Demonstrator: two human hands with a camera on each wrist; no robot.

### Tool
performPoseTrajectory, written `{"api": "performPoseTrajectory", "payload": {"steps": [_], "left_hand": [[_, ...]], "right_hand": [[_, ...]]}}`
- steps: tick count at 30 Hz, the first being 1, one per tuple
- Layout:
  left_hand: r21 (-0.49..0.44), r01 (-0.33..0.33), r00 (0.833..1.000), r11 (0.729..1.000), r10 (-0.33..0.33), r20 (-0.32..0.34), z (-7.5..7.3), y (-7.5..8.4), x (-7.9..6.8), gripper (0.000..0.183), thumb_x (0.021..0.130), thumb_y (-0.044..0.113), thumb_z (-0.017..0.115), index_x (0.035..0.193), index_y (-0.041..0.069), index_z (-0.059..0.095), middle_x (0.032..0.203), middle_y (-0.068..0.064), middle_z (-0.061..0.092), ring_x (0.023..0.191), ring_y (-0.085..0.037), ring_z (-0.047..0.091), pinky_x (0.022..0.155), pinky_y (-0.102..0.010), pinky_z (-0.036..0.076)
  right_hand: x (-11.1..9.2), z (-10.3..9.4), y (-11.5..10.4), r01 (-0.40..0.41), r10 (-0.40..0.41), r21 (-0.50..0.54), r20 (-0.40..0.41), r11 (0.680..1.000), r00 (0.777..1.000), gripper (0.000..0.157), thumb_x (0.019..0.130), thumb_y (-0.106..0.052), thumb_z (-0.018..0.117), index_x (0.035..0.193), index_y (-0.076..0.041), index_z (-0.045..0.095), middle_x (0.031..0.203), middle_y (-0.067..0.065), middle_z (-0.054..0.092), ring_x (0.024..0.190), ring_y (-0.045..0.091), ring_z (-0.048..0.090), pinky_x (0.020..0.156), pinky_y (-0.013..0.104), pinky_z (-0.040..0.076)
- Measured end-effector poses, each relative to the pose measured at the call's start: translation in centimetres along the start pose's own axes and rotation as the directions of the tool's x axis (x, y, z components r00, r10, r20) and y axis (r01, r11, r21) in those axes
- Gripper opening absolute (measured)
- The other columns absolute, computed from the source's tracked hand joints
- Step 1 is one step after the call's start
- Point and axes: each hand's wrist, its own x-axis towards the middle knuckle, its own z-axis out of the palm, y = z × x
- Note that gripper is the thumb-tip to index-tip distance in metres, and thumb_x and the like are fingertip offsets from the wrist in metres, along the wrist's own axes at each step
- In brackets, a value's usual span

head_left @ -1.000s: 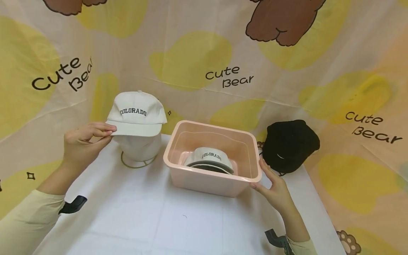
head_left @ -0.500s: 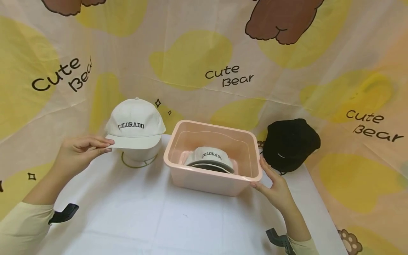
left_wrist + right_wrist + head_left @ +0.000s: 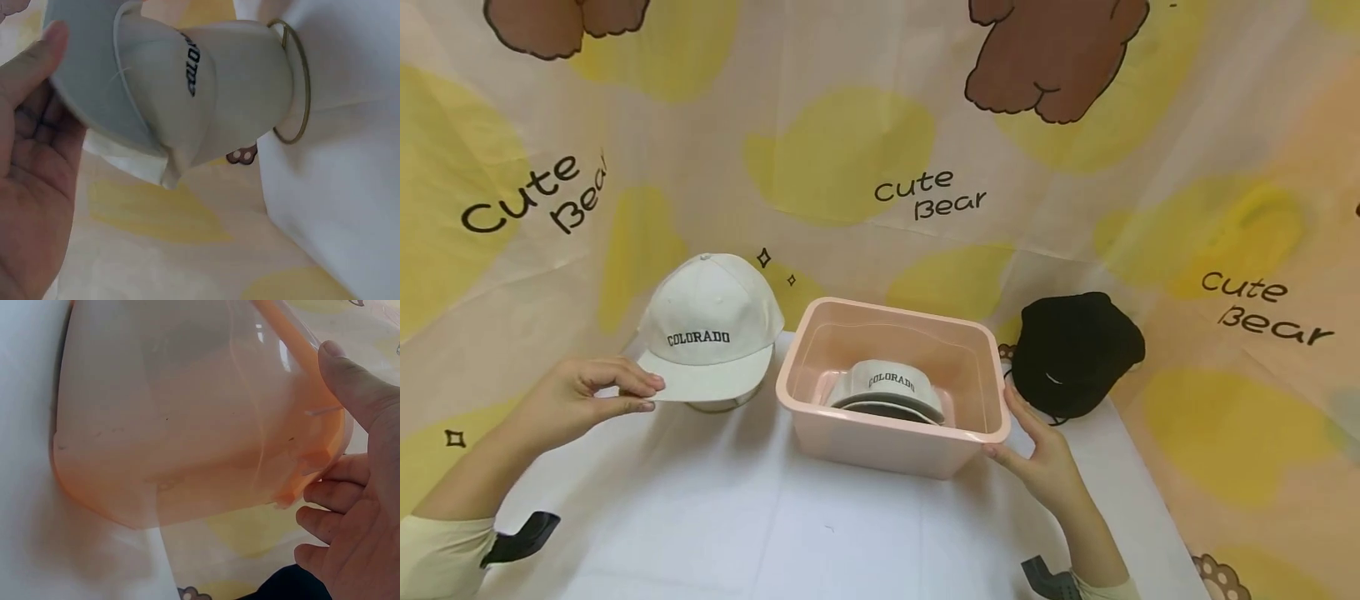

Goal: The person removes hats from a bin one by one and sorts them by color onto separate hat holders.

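Observation:
My left hand [image 3: 598,396] pinches the brim of a white baseball cap [image 3: 711,312] lettered COLORADO, thumb below and fingers above. The cap sits over a white stand with a gold ring base [image 3: 306,94]; in the head view it hides nearly all of that stand. My right hand [image 3: 1048,462] grips the right rim of a pink plastic bin [image 3: 872,446], its thumb at the front corner. In the right wrist view the thumb lies on the rim and the fingers curl beneath it. Inside the bin lies a white COLORADO cap [image 3: 891,379] with another brim showing under it.
A black cap [image 3: 1075,354] stands to the right of the bin, by the table's right edge. White cloth covers the table [image 3: 820,533]. Behind and beside it hangs a printed curtain [image 3: 835,158] with bear drawings and lettering.
My left hand has come down with the white cap, lowering it over the stand and tipping its brim toward me. The right hand has kept its place on the bin. The head view has shifted slightly.

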Motion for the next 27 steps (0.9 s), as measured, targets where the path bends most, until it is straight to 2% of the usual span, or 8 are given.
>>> {"api": "performPoseTrajectory", "payload": {"steps": [6, 9, 12, 16, 18, 23, 27], "left_hand": [[0.104, -0.043, 0.999, 0.994, 0.043, 0.003, -0.4, 0.6, -0.2, 0.044, 0.066, -0.016, 0.086, 0.097, 0.014, 0.080, 0.100, 0.000, 0.077, 0.101, 0.006, 0.066, 0.089, -0.004, 0.048], [0.127, -0.028, 1.000, 0.992, 0.026, 0.018, -0.6, 0.8, -0.5, 0.046, 0.068, -0.015, 0.085, 0.105, 0.013, 0.079, 0.107, 0.001, 0.077, 0.107, 0.008, 0.063, 0.097, -0.003, 0.043], [0.077, 0.062, 0.998, 0.995, -0.064, 0.028, -0.8, 1.1, -0.9, 0.045, 0.074, -0.012, 0.084, 0.113, 0.007, 0.077, 0.115, 0.004, 0.076, 0.116, 0.010, 0.060, 0.099, -0.001, 0.042], [-0.037, 0.204, 0.977, 0.978, -0.201, 0.073, -1.4, 1.7, -0.9, 0.039, 0.083, -0.009, 0.078, 0.121, 0.001, 0.072, 0.121, 0.008, 0.074, 0.119, 0.009, 0.060, 0.091, -0.007, 0.052], [-0.083, 0.235, 0.967, 0.968, -0.224, 0.121, -1.7, 1.9, -0.4, 0.037, 0.087, -0.008, 0.075, 0.124, -0.001, 0.070, 0.123, 0.009, 0.072, 0.117, 0.007, 0.063, 0.086, -0.011, 0.056], [-0.114, 0.228, 0.951, 0.967, -0.196, 0.239, -2.2, 2.9, 1.6, 0.036, 0.093, -0.004, 0.070, 0.129, -0.004, 0.066, 0.127, 0.006, 0.070, 0.115, 0.002, 0.065, 0.084, -0.017, 0.060], [-0.064, 0.246, 0.942, 0.967, -0.223, 0.252, -2.5, 4.4, 3.3, 0.035, 0.094, 0.002, 0.072, 0.129, 0.001, 0.068, 0.126, 0.003, 0.072, 0.115, 0.002, 0.064, 0.085, -0.013, 0.057]], "right_hand": [[-0.3, -0.2, -0.3, 0.003, -0.004, -0.012, -0.014, 1.000, 1.000, 0.092, 0.078, -0.018, 0.091, 0.156, -0.013, 0.043, 0.162, 0.006, 0.037, 0.146, 0.041, 0.038, 0.111, 0.074, 0.034], [-0.2, -0.3, -0.4, 0.010, -0.010, -0.021, -0.010, 1.000, 1.000, 0.092, 0.077, -0.019, 0.091, 0.156, -0.012, 0.043, 0.162, 0.005, 0.037, 0.146, 0.041, 0.038, 0.111, 0.074, 0.035], [-0.1, -0.4, -0.4, 0.012, -0.012, -0.025, -0.002, 1.000, 1.000, 0.092, 0.078, -0.020, 0.091, 0.156, -0.012, 0.043, 0.162, 0.005, 0.037, 0.146, 0.042, 0.038, 0.110, 0.074, 0.035], [-0.2, -0.3, -0.2, 0.007, -0.006, -0.029, 0.005, 1.000, 1.000, 0.092, 0.079, -0.022, 0.090, 0.157, -0.012, 0.043, 0.163, 0.006, 0.036, 0.146, 0.043, 0.038, 0.110, 0.075, 0.035], [-0.3, -0.3, -0.3, -0.002, 0.002, -0.026, 0.002, 1.000, 1.000, 0.092, 0.079, -0.022, 0.091, 0.157, -0.013, 0.043, 0.163, 0.006, 0.036, 0.147, 0.042, 0.038, 0.111, 0.074, 0.034], [-0.5, -0.2, -0.4, -0.014, 0.014, -0.014, -0.005, 1.000, 1.000, 0.093, 0.077, -0.021, 0.091, 0.156, -0.012, 0.043, 0.162, 0.010, 0.037, 0.146, 0.042, 0.039, 0.112, 0.074, 0.034], [-0.3, 0.0, -0.5, -0.007, 0.007, -0.009, 0.002, 1.000, 1.000, 0.092, 0.078, -0.021, 0.091, 0.156, -0.011, 0.043, 0.162, 0.011, 0.037, 0.147, 0.042, 0.038, 0.112, 0.073, 0.034]]}}
